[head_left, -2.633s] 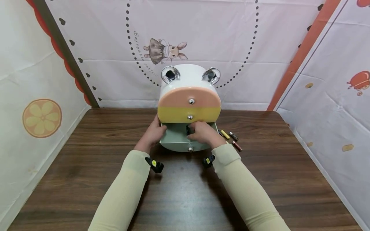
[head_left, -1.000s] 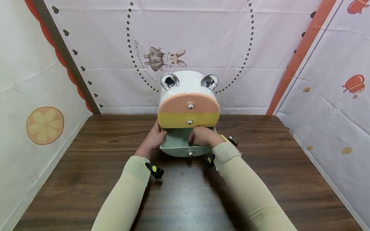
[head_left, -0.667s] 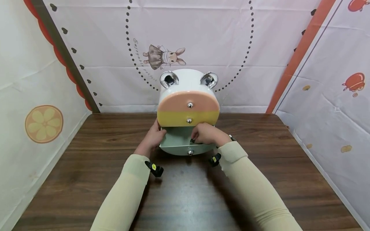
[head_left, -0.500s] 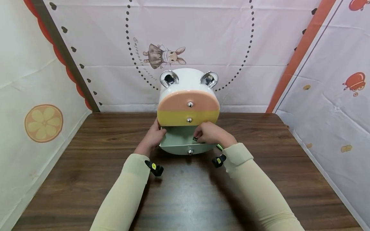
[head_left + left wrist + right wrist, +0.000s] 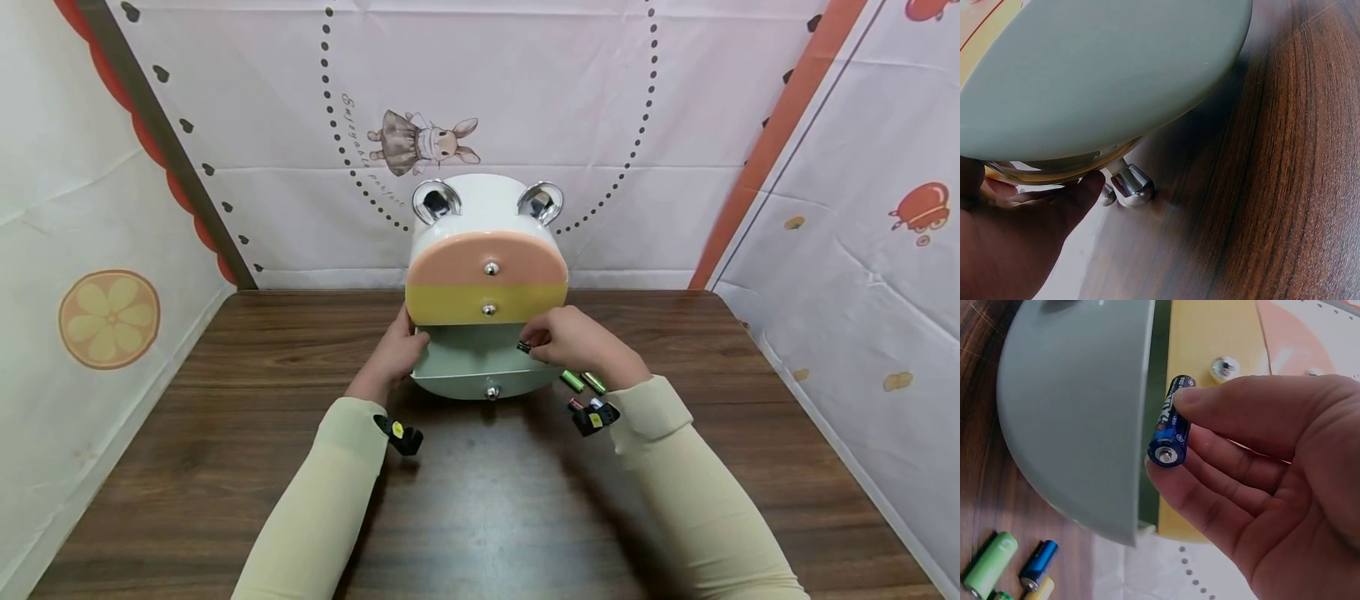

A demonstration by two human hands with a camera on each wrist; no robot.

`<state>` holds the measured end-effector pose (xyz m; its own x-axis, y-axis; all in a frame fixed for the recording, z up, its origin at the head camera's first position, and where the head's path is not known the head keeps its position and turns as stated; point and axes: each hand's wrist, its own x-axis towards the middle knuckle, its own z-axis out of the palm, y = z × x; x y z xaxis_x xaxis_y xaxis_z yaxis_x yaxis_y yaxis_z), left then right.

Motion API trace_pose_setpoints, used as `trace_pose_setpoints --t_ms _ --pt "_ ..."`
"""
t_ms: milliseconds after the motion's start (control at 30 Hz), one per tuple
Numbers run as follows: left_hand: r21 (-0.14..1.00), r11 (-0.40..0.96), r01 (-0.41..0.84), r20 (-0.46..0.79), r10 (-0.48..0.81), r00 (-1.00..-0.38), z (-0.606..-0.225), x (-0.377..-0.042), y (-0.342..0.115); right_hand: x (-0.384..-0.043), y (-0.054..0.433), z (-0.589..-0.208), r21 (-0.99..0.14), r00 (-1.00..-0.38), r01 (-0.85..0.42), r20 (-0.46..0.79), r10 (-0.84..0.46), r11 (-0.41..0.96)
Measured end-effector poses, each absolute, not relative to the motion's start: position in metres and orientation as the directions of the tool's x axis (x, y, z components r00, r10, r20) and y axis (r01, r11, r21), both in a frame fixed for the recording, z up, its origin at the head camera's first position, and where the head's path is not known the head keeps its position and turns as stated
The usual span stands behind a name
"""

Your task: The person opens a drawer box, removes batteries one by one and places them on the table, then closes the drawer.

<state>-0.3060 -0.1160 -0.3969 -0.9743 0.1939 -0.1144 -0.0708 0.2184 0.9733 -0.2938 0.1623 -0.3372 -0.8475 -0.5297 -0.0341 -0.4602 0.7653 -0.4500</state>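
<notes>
In the head view a small frog-shaped drawer cabinet (image 5: 491, 212) stands on the table, its green bottom drawer (image 5: 450, 387) pulled out. Just over the drawer's right part, my right hand (image 5: 581, 342) pinches a dark blue AA battery (image 5: 1174, 422) between thumb and fingers; its metal tip faces the camera in the right wrist view. My left hand (image 5: 388, 357) grips the cabinet's lower left side. From the left wrist, the thumb (image 5: 1082, 197) shows against the shiny underside, near a chrome foot (image 5: 1134, 185); the other fingers are mostly hidden.
Several loose batteries lie right of the drawer, among them a green battery (image 5: 572, 381) and, in the right wrist view, a blue battery (image 5: 1039, 565). The yellow drawer (image 5: 450, 304) and orange drawer (image 5: 450, 262) are closed. Fabric walls (image 5: 525, 83) surround the wooden table (image 5: 300, 333).
My right hand has come up out of the open drawer and rightward, with the battery in its fingers. Batteries beside the drawer are uncovered now. The left hand stays at the cabinet.
</notes>
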Motion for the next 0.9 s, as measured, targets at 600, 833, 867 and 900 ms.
trace_pose_setpoints --t_ms 600,833,867,900 --pt "0.975 0.212 -0.073 -0.116 0.198 -0.973 -0.399 -0.308 -0.117 -0.277 0.198 -0.331 -0.498 -0.872 -0.418 -0.015 -0.489 0.760" --pt "0.975 0.210 -0.072 -0.115 0.201 -0.973 -0.399 -0.308 -0.117 -0.275 0.212 -0.335 -0.525 -0.870 -0.411 -0.017 -0.492 0.745" --pt "0.975 0.210 -0.072 -0.115 0.201 -0.973 -0.399 -0.308 -0.117 -0.274 0.214 -0.335 -0.530 -0.873 -0.402 -0.024 -0.487 0.746" --pt "0.975 0.209 -0.073 -0.116 0.201 -0.973 -0.399 -0.308 -0.117 -0.273 0.215 -0.335 -0.536 -0.873 -0.398 -0.028 -0.487 0.745"
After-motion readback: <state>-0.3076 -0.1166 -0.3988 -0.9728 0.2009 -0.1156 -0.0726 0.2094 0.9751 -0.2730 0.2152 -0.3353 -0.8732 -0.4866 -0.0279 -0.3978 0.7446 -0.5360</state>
